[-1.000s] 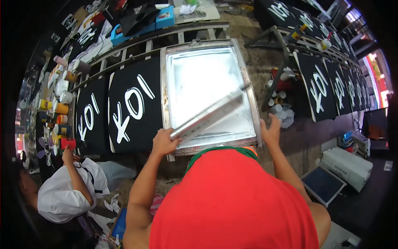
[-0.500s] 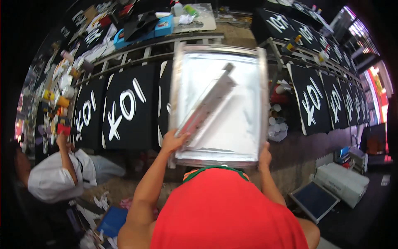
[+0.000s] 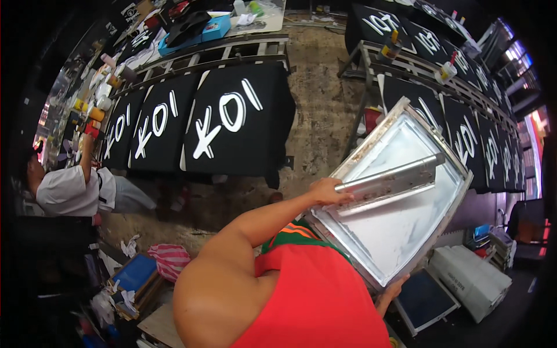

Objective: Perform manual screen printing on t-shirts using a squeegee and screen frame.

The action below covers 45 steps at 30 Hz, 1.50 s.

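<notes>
A screen printing frame (image 3: 366,139) with white ink smeared over its mesh is held tilted in front of me, to the right. Across it lies a long metal squeegee (image 3: 394,181), slanting up to the right. My left hand (image 3: 329,192) is closed round the squeegee's near end, over the frame's left edge; whether it also grips the frame is hard to tell. My right hand (image 3: 394,288) grips the frame's lower corner, its fingers partly hidden beneath. Black shirts (image 3: 232,139) with white lettering lie on the left table; more black shirts (image 3: 461,130) line the right one, partly behind the frame.
On the left a person in a white shirt (image 3: 69,191) works beside containers. A metal rack (image 3: 368,64) carrying bottles stands at the right. Brown floor (image 3: 316,104) runs between the tables. A dark screen (image 3: 426,298) and a grey package (image 3: 470,278) lie lower right.
I have turned right, and the frame and squeegee have swung rightward and tilted, away from the left table. A shirt that the frame covered now shows its full lettering.
</notes>
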Each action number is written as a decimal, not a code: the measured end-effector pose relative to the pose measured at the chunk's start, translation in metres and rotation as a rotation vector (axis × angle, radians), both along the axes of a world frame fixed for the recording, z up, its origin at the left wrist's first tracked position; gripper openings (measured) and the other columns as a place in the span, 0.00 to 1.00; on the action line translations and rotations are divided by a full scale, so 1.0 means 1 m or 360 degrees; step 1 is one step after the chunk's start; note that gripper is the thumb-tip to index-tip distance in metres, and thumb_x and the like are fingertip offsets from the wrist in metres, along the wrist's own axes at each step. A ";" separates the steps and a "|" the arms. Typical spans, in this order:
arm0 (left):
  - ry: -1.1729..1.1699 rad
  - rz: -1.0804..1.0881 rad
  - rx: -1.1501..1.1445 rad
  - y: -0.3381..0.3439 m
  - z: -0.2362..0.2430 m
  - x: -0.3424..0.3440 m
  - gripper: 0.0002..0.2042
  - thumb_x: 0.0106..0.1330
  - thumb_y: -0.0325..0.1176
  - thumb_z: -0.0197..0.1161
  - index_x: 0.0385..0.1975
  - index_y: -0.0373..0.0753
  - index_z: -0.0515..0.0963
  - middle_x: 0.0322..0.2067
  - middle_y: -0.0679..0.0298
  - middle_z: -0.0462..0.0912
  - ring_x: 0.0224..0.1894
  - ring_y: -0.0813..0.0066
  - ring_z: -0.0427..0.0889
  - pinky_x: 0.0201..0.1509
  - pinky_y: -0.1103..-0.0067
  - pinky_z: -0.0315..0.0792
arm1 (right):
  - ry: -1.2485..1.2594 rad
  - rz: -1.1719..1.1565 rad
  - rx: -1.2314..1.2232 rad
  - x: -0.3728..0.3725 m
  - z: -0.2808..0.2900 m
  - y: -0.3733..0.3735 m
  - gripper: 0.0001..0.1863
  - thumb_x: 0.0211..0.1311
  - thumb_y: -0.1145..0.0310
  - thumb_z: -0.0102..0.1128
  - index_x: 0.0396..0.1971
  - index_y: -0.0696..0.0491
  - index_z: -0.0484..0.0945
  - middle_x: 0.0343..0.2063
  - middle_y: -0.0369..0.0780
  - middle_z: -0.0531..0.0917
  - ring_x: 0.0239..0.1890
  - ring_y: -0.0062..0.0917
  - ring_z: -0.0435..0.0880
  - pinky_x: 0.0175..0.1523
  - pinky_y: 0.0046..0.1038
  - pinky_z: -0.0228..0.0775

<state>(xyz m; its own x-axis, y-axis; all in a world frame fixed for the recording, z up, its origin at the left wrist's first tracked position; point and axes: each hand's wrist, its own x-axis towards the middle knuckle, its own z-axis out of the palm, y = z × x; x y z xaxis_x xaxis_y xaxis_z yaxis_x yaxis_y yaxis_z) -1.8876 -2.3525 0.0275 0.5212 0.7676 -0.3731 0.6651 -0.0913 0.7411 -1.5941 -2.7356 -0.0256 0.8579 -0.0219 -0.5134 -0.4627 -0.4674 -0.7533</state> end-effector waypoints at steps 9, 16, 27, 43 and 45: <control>0.0039 0.0134 -0.0016 0.022 0.026 0.120 0.38 0.49 0.74 0.67 0.49 0.46 0.87 0.43 0.51 0.89 0.50 0.52 0.87 0.56 0.61 0.77 | -0.0174 0.0235 0.0412 0.130 0.033 0.074 0.51 0.70 0.30 0.49 0.65 0.69 0.70 0.64 0.47 0.77 0.62 0.38 0.78 0.67 0.34 0.68; 0.0038 0.0517 0.0019 0.074 -0.011 0.195 0.33 0.55 0.66 0.71 0.48 0.41 0.87 0.40 0.52 0.90 0.44 0.58 0.89 0.51 0.65 0.79 | -0.0175 0.0573 -0.0480 0.285 0.020 0.196 0.53 0.69 0.25 0.38 0.59 0.68 0.76 0.60 0.57 0.79 0.64 0.47 0.76 0.69 0.40 0.63; 0.0212 0.1097 -0.0193 0.064 -0.062 0.279 0.53 0.49 0.75 0.67 0.64 0.33 0.76 0.59 0.39 0.79 0.63 0.47 0.79 0.65 0.62 0.73 | -0.0241 0.1275 -0.0565 0.441 -0.017 0.337 0.51 0.67 0.23 0.35 0.51 0.60 0.84 0.53 0.61 0.82 0.62 0.55 0.77 0.67 0.45 0.66; 0.0308 0.1212 0.0042 0.089 -0.014 0.346 0.36 0.50 0.71 0.69 0.42 0.41 0.87 0.39 0.47 0.88 0.46 0.47 0.87 0.51 0.60 0.76 | -0.0401 0.1314 -0.0026 0.478 0.008 0.362 0.35 0.70 0.38 0.53 0.42 0.61 0.84 0.44 0.58 0.84 0.52 0.50 0.82 0.59 0.42 0.71; 0.0330 0.1198 0.0087 0.089 -0.030 0.341 0.36 0.50 0.72 0.69 0.42 0.41 0.87 0.39 0.47 0.88 0.46 0.48 0.87 0.51 0.60 0.76 | -0.0589 0.1363 -0.0030 0.481 0.001 0.360 0.32 0.70 0.41 0.56 0.41 0.61 0.83 0.42 0.56 0.84 0.50 0.48 0.82 0.58 0.41 0.72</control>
<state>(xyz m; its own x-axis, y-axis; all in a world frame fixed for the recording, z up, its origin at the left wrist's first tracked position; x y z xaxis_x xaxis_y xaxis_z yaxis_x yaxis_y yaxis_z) -1.5465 -2.2633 -0.0023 -0.2232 0.9069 -0.3573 0.6869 0.4064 0.6024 -1.1135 -2.3756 -0.0248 0.6944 0.6882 -0.2102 0.3133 -0.5521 -0.7727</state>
